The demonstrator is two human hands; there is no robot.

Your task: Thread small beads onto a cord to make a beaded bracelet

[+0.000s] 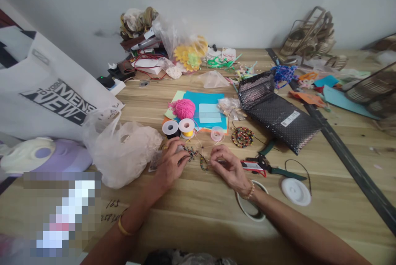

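Note:
Both my hands rest on the wooden table (198,211), working at a string of small coloured beads (202,162). My left hand (171,164) is closed in a pinch on a dark cluster of beads (190,152). My right hand (227,167) is closed too, pinching the thin thread at the other end of the beads. Just beyond my fingers stand a black spool (170,128), a yellow spool (186,127) and a small pink reel (217,133). A coiled bead bracelet (242,137) lies to the right of them.
A crumpled clear plastic bag (122,145) sits left of my hands, with a white printed bag (52,96) behind it. Pliers (272,168), a white lid (295,191), a black bubble mailer (276,112), pink yarn (184,108) on blue sheets and craft clutter fill the far side.

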